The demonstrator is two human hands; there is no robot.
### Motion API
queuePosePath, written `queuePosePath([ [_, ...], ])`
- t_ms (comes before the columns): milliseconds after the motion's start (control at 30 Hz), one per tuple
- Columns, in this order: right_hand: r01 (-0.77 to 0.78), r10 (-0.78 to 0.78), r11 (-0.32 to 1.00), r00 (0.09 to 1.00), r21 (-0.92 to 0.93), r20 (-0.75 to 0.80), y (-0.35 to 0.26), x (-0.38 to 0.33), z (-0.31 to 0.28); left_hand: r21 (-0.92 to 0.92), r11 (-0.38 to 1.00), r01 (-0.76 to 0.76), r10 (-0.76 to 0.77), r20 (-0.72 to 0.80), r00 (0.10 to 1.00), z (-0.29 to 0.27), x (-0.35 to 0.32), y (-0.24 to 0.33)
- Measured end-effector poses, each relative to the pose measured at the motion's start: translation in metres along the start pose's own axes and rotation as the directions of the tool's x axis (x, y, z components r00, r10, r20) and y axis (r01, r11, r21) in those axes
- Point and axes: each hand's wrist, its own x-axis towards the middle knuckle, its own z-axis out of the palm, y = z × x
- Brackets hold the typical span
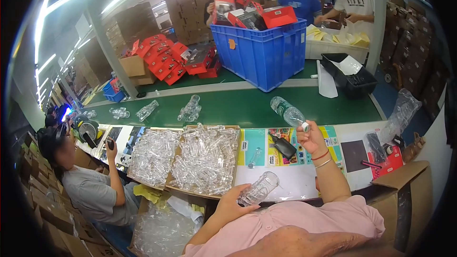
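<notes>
My right hand [312,139] is raised over the table edge and holds a clear plastic water bottle [287,112] by its capped end, tilted up to the left. My left hand [232,202] is low near my lap, closed on a clear plastic moulded part [258,189]. In front of me lie two shallow cardboard trays [204,159] heaped with several similar clear parts. A small black device [283,147] rests on the colourful printed sheets [259,146] just left of my right hand.
A green conveyor belt [247,107] carries a few clear parts, a blue crate [264,52] of red boxes and a black tray [350,78]. A seated person [90,185] works at my left; others stand across the belt. Cardboard boxes [404,185] flank my right.
</notes>
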Motion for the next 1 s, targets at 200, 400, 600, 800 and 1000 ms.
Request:
queuePosePath([
  [200, 0.014, -0.013, 1.0, 0.999, -0.027, 0.032, 0.0, -0.008, 0.0, 0.152, 0.988, -0.016, 0.016, 0.0, 1.0, -0.001, 0.005, 0.011],
  [400, 0.05, -0.049, 0.998, 0.998, -0.027, 0.027, -0.005, -0.02, -0.005, 0.426, 0.902, -0.061, -0.01, 0.162, 0.987, -0.024, 0.04, 0.051],
  [600, 0.055, -0.054, 0.996, 0.998, -0.07, 0.016, -0.004, -0.035, 0.004, 0.563, 0.808, -0.173, -0.164, 0.497, 0.852, 0.018, 0.059, 0.019],
  [800, 0.072, -0.072, 0.991, 0.997, -0.109, 0.006, 0.0, -0.046, 0.011, 0.548, 0.823, -0.149, -0.127, 0.433, 0.892, 0.016, 0.051, 0.011],
  [1000, -0.017, 0.023, 0.997, 0.997, -0.075, 0.067, 0.015, -0.053, 0.026, 0.576, 0.812, -0.092, -0.134, 0.338, 0.932, 0.023, 0.037, 0.018],
])
